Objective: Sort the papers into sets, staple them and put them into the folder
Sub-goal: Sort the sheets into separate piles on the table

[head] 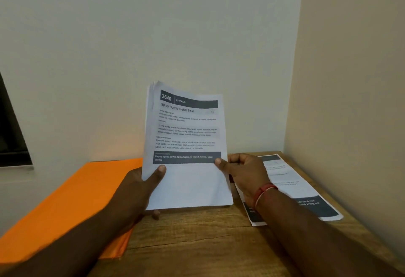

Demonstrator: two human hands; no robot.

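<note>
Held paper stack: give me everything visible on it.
The paper stack is several white printed sheets, fanned at the top left, held nearly upright above the wooden table. Top page: "3646 KITCHEN, Spray Bottle Refill Test", two dark bands. The left hand grips its lower left edge; the right hand pinches the right edge.

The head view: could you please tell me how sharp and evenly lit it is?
Head view: soft light, no glare; the heading on the held stack of papers reads clearly, its small print is soft; the sheets on the table are too blurred to read; the wall corner leans from wide-angle distortion.
</note>
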